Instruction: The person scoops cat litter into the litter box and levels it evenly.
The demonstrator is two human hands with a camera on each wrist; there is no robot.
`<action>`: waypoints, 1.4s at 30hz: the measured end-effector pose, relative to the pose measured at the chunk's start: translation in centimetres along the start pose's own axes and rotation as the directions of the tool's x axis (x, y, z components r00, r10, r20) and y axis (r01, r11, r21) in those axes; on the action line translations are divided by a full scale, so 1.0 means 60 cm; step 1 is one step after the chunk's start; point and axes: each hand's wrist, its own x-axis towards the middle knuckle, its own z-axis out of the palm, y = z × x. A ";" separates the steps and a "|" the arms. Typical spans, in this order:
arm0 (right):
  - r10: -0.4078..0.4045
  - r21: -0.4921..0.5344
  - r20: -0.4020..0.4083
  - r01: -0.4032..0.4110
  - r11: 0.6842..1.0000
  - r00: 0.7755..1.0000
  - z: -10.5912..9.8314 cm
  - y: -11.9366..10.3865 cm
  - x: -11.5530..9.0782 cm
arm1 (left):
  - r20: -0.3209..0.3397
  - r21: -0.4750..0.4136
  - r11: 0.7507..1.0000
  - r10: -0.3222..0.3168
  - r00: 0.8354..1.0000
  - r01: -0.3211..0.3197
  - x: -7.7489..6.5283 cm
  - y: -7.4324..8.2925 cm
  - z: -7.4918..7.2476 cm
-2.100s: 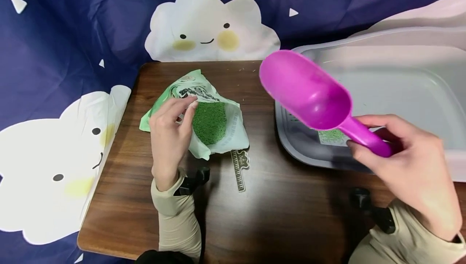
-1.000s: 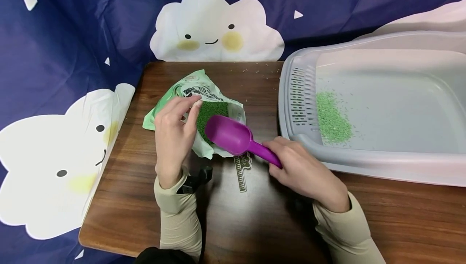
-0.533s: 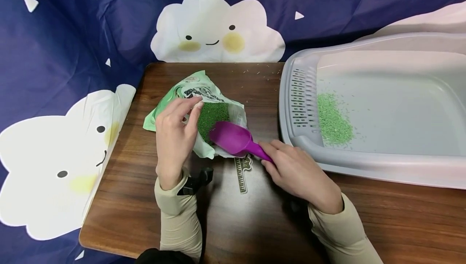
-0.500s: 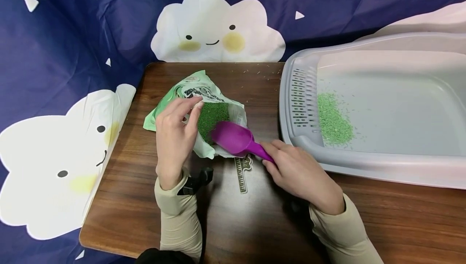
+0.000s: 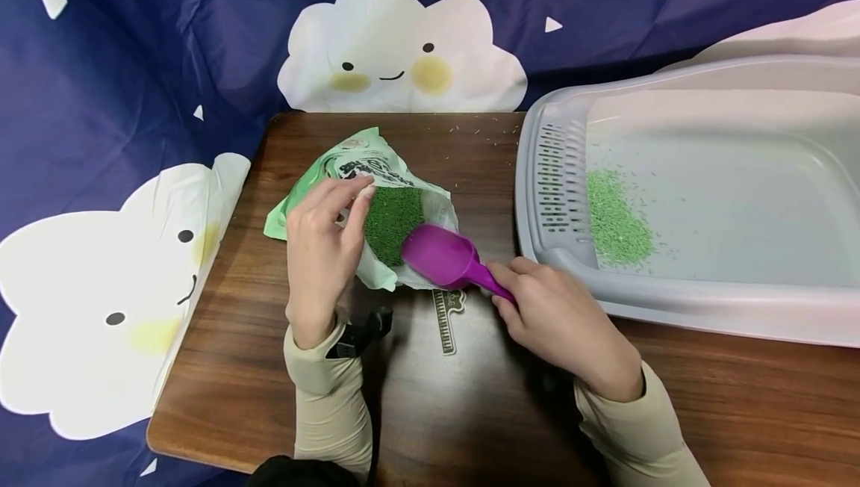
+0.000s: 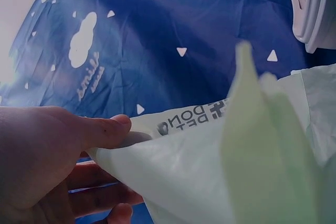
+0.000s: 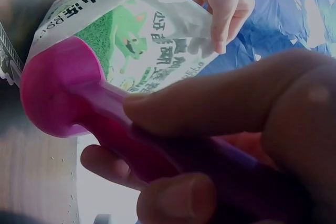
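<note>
My left hand (image 5: 325,248) pinches the edge of an open green-and-white litter bag (image 5: 316,166) between thumb and fingers. In the left wrist view the thumb (image 6: 113,129) presses that edge of the bag (image 6: 173,166). Green litter pellets (image 5: 390,218) show inside the bag's mouth. My right hand (image 5: 558,315) grips the handle of a purple scoop (image 5: 440,254), whose bowl overlaps the bag's near right lip in the head view; no pellets show on it. The right wrist view has the scoop (image 7: 63,87) beside the bag's printed side (image 7: 173,40), fingers wrapped along the handle.
A grey litter box (image 5: 725,293) stands to the right, with a heap of green pellets (image 5: 614,225) beside its slotted end. A flat ruler with a shaped top (image 5: 445,326) lies in front of the bag on the wooden table (image 5: 222,367). Stray pellets are scattered at the back.
From above the litter box, the scoop has moved left and down to the bag's mouth, then slid slightly right. My left hand keeps its pinch on the bag.
</note>
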 end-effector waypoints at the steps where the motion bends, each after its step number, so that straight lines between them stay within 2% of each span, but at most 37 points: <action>1: 0.000 -0.005 -0.001 0.000 1.000 1.000 0.001 -0.001 0.001 | -0.003 -0.003 1.000 -0.003 1.000 0.003 0.000 0.000 0.000; 7: 0.015 -0.013 0.005 -0.015 1.000 1.000 0.008 -0.005 0.006 | -0.008 -0.006 1.000 0.000 1.000 0.000 -0.001 -0.002 -0.001; 17: 0.077 -0.050 0.063 -0.074 0.996 0.995 0.023 -0.009 0.013 | -0.003 -0.009 1.000 0.004 1.000 -0.004 0.000 0.000 -0.003; 31: 0.054 -0.068 0.076 -0.049 0.997 0.996 0.031 -0.003 0.013 | 0.007 -0.011 1.000 0.000 1.000 0.000 -0.001 0.000 -0.003; 42: 0.012 -0.042 0.066 -0.009 0.999 0.998 0.043 0.005 0.018 | 0.016 -0.008 1.000 0.003 1.000 -0.003 -0.001 0.002 -0.004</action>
